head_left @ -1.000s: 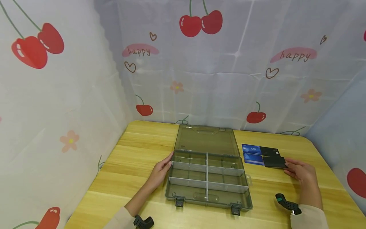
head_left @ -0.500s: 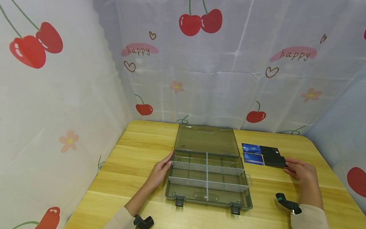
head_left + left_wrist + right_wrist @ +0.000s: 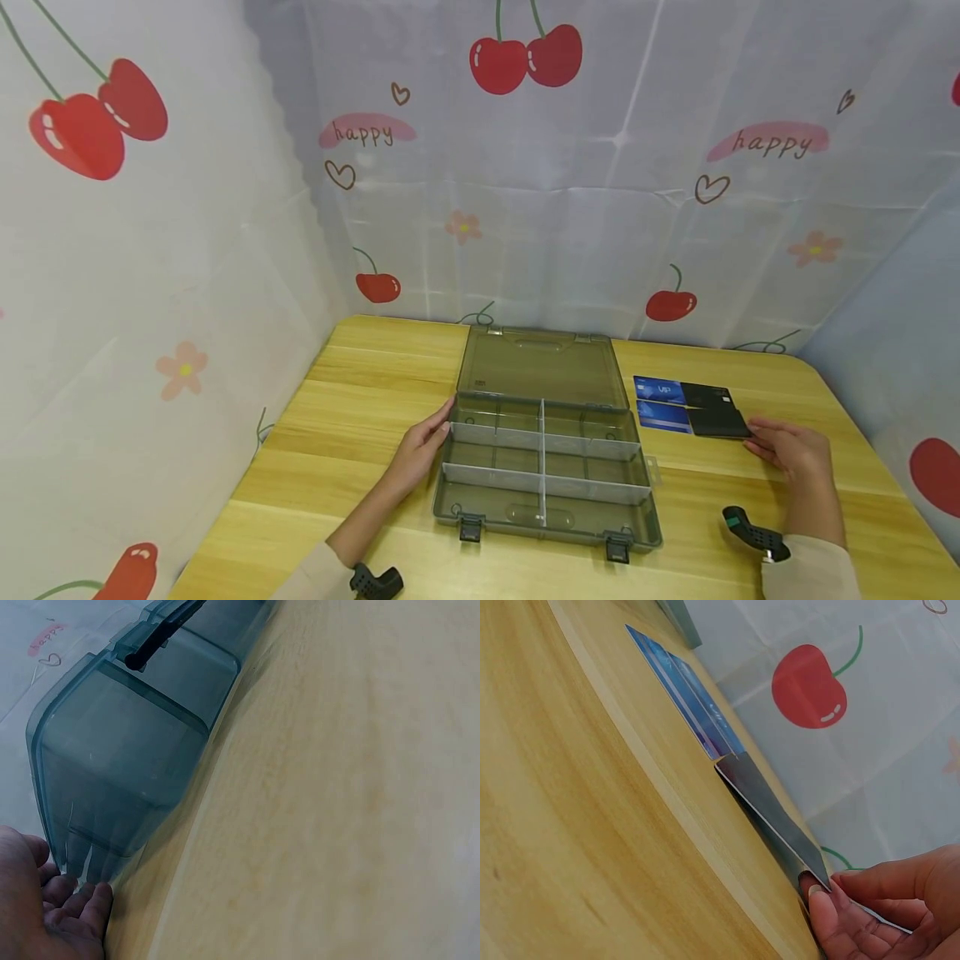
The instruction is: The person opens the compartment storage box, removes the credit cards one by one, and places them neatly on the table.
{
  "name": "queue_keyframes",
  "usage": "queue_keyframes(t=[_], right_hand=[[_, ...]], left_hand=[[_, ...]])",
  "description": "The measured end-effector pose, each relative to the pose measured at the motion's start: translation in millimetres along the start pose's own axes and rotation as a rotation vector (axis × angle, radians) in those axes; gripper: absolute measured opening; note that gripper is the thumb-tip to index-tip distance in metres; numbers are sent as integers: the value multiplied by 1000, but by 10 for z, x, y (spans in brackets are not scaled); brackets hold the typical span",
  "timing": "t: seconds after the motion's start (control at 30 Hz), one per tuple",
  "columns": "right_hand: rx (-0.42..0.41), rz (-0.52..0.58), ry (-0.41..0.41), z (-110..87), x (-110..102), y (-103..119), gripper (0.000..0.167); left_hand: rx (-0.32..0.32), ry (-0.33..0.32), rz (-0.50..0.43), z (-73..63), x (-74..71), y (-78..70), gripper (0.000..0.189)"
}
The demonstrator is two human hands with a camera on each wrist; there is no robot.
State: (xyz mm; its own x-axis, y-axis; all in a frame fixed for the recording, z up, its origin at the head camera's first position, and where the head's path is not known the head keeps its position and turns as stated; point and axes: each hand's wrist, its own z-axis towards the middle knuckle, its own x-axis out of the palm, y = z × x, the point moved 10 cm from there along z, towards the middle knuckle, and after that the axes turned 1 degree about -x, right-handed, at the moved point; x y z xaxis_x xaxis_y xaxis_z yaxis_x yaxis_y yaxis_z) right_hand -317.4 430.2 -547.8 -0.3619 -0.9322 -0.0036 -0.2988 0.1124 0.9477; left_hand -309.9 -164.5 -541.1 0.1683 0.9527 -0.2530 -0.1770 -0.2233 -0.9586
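An open organizer box (image 3: pixel 495 479) of clear smoky plastic stands on the table, its lid (image 3: pixel 540 367) folded back flat behind it. Thin dividers split its inside into several compartments, which hold nothing. My left hand (image 3: pixel 420 450) rests along the box's left wall, fingers against the outside; the left wrist view shows fingertips at the box's corner. To the right of the lid lie two blue cards (image 3: pixel 663 417) and two black cards, the far black one (image 3: pixel 705 392) partly overlapped. Thumb and fingers of my right hand (image 3: pixel 793 450) pinch the right edge of the near black card (image 3: pixel 716 422), which tilts slightly up.
Two dark latches (image 3: pixel 470 528) hang at the box's front edge, and a clear tab (image 3: pixel 654 471) sticks out on its right. The wooden table (image 3: pixel 360 375) meets a cherry-printed cloth (image 3: pixel 555 225) at the back and sides. Black wrist mounts (image 3: pixel 753 533) sit at both sleeves.
The near black card has turned slightly in my right hand's pinch, with the hand staying almost in place. The left hand and the box have not moved.
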Motion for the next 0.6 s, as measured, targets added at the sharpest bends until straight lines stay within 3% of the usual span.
queue_keyframes(t=[0.6], right_hand=[[22, 30, -18, -31, -4, 10, 42]], left_hand=[[5, 4, -4, -7, -4, -5, 48]])
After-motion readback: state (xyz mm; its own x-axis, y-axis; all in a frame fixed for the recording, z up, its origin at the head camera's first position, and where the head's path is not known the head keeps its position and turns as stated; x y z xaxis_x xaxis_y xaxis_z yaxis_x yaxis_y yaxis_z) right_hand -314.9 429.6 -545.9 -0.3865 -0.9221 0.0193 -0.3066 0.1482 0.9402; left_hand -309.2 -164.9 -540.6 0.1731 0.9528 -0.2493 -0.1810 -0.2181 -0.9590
